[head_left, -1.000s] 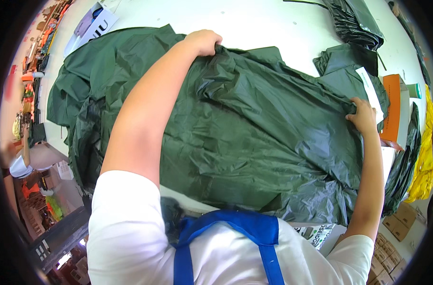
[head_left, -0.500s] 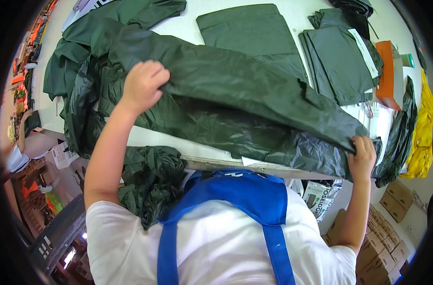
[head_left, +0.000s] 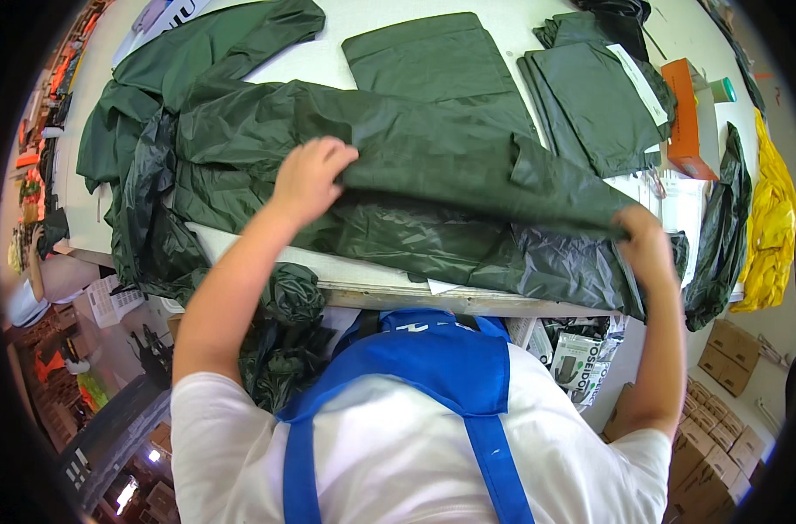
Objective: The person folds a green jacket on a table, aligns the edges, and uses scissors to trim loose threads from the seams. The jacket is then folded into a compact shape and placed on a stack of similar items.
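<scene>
A long dark green rain garment (head_left: pixel 442 131) of shiny, thin fabric lies across the white table (head_left: pixel 276 253). My left hand (head_left: pixel 313 181) is closed on its near edge, left of the middle, with the fingertips pinching the cloth. Farther right, my right hand (head_left: pixel 645 247) grips the same edge near the garment's right end; motion blurs it slightly. Between the two hands the edge is stretched and lifted, with a shadowed fold below it. At the left, more bunched green fabric with a sleeve-like part (head_left: pixel 223 44) joins or overlaps the garment; I cannot tell which.
Behind the garment lies a folded green piece (head_left: pixel 429 57). Right of it are a stack of folded green garments (head_left: pixel 590 105), an orange box (head_left: pixel 688 118) and a green-ended roll (head_left: pixel 722 90). Yellow fabric (head_left: pixel 769 218) hangs at the right. Crumpled green cloth (head_left: pixel 284 341) hangs below the table's front edge.
My left hand has moved right along the garment, and my right hand has moved left and a little away from me. The hands are closer together, with the held edge still between them.
</scene>
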`<state>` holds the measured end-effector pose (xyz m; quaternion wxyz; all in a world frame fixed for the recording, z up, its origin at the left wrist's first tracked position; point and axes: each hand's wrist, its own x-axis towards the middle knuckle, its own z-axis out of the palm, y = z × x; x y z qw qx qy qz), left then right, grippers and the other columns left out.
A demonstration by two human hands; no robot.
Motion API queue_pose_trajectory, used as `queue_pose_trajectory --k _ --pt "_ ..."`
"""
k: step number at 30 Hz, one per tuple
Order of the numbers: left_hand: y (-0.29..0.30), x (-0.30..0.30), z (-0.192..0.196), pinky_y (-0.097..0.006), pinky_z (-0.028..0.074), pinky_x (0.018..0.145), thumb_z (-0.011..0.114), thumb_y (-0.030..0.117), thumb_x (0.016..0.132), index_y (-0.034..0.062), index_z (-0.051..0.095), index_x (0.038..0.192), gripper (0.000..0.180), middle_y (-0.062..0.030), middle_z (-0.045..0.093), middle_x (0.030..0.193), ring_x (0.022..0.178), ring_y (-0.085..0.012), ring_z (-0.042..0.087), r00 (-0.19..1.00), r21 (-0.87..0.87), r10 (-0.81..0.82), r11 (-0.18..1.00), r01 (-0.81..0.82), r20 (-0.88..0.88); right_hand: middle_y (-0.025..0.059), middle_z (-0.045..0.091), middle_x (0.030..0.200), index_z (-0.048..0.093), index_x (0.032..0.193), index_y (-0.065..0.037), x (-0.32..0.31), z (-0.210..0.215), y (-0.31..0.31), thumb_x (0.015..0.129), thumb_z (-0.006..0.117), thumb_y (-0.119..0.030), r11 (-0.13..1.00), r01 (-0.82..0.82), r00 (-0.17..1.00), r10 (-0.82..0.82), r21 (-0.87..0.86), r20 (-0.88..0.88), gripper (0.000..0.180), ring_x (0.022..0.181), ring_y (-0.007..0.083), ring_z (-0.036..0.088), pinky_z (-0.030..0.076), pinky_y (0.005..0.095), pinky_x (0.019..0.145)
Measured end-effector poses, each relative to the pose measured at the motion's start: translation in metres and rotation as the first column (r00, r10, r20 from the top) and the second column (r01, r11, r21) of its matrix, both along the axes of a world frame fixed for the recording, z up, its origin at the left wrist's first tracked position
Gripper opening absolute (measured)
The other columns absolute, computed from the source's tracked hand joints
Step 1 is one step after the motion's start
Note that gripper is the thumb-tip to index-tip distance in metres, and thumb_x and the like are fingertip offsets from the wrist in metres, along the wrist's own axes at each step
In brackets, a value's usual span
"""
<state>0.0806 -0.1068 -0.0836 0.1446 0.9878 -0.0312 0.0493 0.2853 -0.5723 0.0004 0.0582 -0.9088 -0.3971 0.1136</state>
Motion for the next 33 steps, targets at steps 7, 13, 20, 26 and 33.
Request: queue_pose_trajectory --k 7,13,20,26,33 --pt "0.019 0.173 0.074 -0.042 0.045 0.086 0.062 0.016 0.081 0.0129 0.055 0.118 0.038 -0.0098 0.058 0.113 0.104 -0.0316 0.055 0.847 0.393 0.017 0.880 -0.265 0.531 0.0124 0.059 0.110 0.053 0.117 -0.010 0.141 0.016 0.074 0.080 0.067 -0.026 0.973 0.230 0.700 -0.159 -0.009 0.696 0.043 0.109 0.0291 0.054 0.046 0.0438 0.083" --pt "-0.034 0.078 -0.006 -0.045 0.043 0.091 0.065 0.032 0.078 0.0107 0.057 0.115 0.044 -0.0111 0.059 0.112 0.105 -0.0308 0.055 0.976 -0.113 -0.091 0.991 0.069 -0.200 0.0135 0.058 0.113 0.057 0.114 -0.005 0.048 -0.051 0.034 0.078 0.070 -0.026 0.990 0.124 0.925 -0.137 -0.059 -0.354 0.044 0.107 0.0315 0.054 0.045 0.0398 0.088" --pt "0.016 0.082 -0.020 -0.039 0.044 0.080 0.065 0.030 0.080 0.0073 0.058 0.098 0.030 -0.0111 0.061 0.095 0.093 -0.0302 0.058 0.788 -0.215 -0.178 0.975 0.060 -0.589 0.0127 0.055 0.108 0.058 0.105 -0.005 0.032 -0.093 -0.013 0.071 0.073 -0.016 0.995 0.096 0.986 -0.095 0.002 -0.139 0.039 0.107 0.0318 0.050 0.041 0.0386 0.091" --pt "0.015 0.107 -0.033 -0.040 0.045 0.079 0.058 0.033 0.087 0.0097 0.056 0.099 0.026 -0.0084 0.062 0.096 0.093 -0.0288 0.059 0.907 -0.060 -0.052 0.998 0.030 -0.417 0.0151 0.055 0.097 0.051 0.096 -0.004 0.053 -0.098 -0.017 0.076 0.065 -0.006 0.987 0.156 0.972 -0.145 0.043 -0.186 0.025 0.098 0.0370 0.050 0.042 0.0428 0.084" --pt "0.025 0.099 -0.025 -0.042 0.039 0.091 0.061 0.036 0.085 0.0093 0.056 0.109 0.036 -0.0091 0.058 0.111 0.105 -0.0293 0.053 0.894 0.128 0.213 0.976 -0.176 -0.393 0.0141 0.055 0.099 0.053 0.102 -0.007 0.045 -0.102 -0.008 0.076 0.068 -0.012 0.972 0.197 0.980 -0.198 -0.127 0.009 0.030 0.099 0.0360 0.051 0.044 0.0436 0.083"
